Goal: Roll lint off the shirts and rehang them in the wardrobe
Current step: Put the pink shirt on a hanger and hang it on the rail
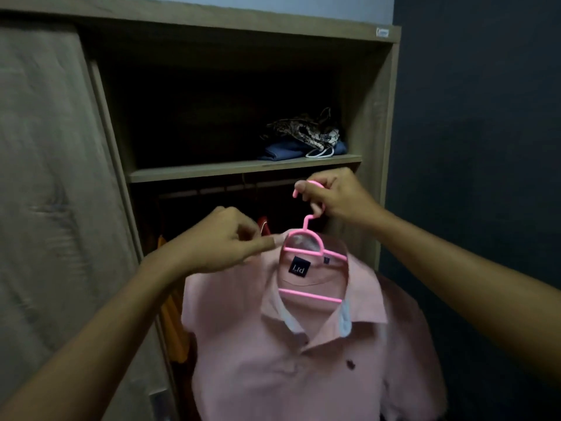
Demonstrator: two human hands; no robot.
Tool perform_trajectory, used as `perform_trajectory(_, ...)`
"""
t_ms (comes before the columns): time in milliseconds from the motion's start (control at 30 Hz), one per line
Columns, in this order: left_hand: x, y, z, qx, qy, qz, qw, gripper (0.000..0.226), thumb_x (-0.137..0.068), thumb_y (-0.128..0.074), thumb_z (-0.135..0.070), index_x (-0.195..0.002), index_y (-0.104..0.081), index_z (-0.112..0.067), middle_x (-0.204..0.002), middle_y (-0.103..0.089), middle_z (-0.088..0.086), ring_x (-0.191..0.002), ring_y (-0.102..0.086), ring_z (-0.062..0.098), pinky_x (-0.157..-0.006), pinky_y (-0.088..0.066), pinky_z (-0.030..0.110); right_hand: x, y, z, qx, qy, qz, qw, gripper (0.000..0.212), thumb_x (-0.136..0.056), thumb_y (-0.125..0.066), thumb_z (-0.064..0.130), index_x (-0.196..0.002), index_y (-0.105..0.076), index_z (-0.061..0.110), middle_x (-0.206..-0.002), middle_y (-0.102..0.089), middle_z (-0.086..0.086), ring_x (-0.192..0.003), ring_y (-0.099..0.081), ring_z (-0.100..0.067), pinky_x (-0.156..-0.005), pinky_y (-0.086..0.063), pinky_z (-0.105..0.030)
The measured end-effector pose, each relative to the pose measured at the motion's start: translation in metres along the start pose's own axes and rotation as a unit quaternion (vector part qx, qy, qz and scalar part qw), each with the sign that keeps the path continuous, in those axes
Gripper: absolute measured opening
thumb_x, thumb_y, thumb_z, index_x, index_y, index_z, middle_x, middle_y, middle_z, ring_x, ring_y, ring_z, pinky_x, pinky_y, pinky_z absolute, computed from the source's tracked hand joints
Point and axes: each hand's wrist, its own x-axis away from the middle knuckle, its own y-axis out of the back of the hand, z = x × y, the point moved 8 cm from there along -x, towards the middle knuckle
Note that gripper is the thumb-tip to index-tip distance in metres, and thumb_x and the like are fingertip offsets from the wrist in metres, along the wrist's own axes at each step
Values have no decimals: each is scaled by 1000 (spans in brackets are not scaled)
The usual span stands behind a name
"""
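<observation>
- While the right hand (337, 199) curls round the hook of the pink hanger (309, 295), the left hand (224, 243) pinches the pink shirt (288, 369) at its shoulder.
- The shirt hangs below both hands, before the open wardrobe (373, 117).
- Above the right hand, folded clothes (300, 144) lie on a shelf (212, 171).
- Below the left wrist hangs an orange garment (173, 323).

You have two hands in view: one left hand (224, 241) and one right hand (331, 197). You have one pink shirt (273, 360), one pink hanger (303, 252) and one dark label (299, 266). You face one wardrobe (368, 117) with one shelf (243, 170), one rail (212, 189) and one sliding door (45, 177). You can count one folded blue garment (285, 150) and one patterned cloth (303, 129). The number of orange garments (174, 323) cannot be told.
</observation>
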Motion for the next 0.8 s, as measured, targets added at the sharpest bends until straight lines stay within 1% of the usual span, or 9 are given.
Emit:
perform_trajectory(67, -7, 5, 0, -55, -31, -70, 996, 58, -80, -51, -79, -88, -73, -25, -79, -71, -5, -73, -65, 6, -68, -57, 33, 0, -2, 16, -7, 18, -2, 1000, 28, -98, -61, 21, -87, -73, -2, -60, -59, -29, -45, -49, -15, -47, -38, -13)
perform_trajectory(133, -14, -14, 3, -60, -46, -46, 996, 59, -81, -53, -78, -105, -69, -27, -93, -68, -10, -83, -63, 6, -76, -56, 37, 2, -3, 28, -17, 31, -8, 999, 28, -98, -61, 20, -89, -73, -4, -63, -60, -27, -47, -50, -15, -48, -40, -14)
perform_trajectory(233, -21, -50, 11, -29, -61, 5, 998, 51, -86, -52, -71, -97, -67, -24, -87, -69, -7, -80, -64, 10, -75, -54, 44, 13, 2, 34, 1, 43, -5, 999, 26, -99, -59, 24, -94, -74, 3, -61, -62, -9, -50, -53, -11, -51, -44, -17)
perform_trajectory(367, -25, -69, 26, 31, -41, 21, 998, 46, -83, -54, -63, -87, -69, -20, -82, -71, -2, -78, -67, 15, -74, -54, 48, 39, 11, 5, 57, 2, 48, 997, 25, -98, -56, 38, -110, -70, 21, -86, -71, 4, -61, -64, -17, -57, -52, -26)
perform_trajectory(433, -28, -69, 38, 62, -19, 0, 998, 51, -78, -52, -65, -89, -71, -19, -84, -72, 0, -81, -69, 18, -76, -55, 49, 56, 17, -32, 127, -67, 114, 983, 31, -92, -53, 59, -94, -70, 33, -83, -69, 13, -69, -63, -8, -65, -51, -29)
perform_trajectory(500, -33, -66, 51, 91, 6, -30, 995, 59, -74, -51, -66, -93, -74, -16, -87, -74, 3, -84, -70, 20, -77, -55, 48, 74, 22, -67, 200, -126, 194, 952, 54, -81, -50, 78, -79, -69, 27, -75, -66, 10, -67, -59, -4, -63, -49, -34)
perform_trajectory(633, -50, -77, 57, 102, 35, -46, 993, 57, -72, -54, -68, -86, -74, -17, -81, -73, 2, -78, -70, 20, -72, -56, 44, 78, 46, -97, 216, -175, 217, 935, 47, -86, -64, 60, -70, -66, 16, -65, -64, 9, -59, -57, -6, -56, -46, -33)
perform_trajectory(700, -63, -88, 57, 84, 47, -34, 995, 57, -69, -57, -71, -85, -71, -18, -81, -71, 3, -77, -67, 21, -70, -54, 43, 70, 54, -103, 252, -192, 236, 919, 51, -85, -62, 63, -78, -71, 13, -74, -71, -1, -64, -63, -17, -61, -50, -44)
perform_trajectory(800, -86, -101, 63, 67, 66, -10, 996, 48, -78, -70, -65, -91, -68, -18, -88, -70, 1, -82, -66, 19, -74, -54, 40, 59, 58, -110, 313, -199, 284, 884, 46, -91, -60, 56, -80, -74, 13, -79, -72, -5, -69, -65, -21, -66, -53, -42)
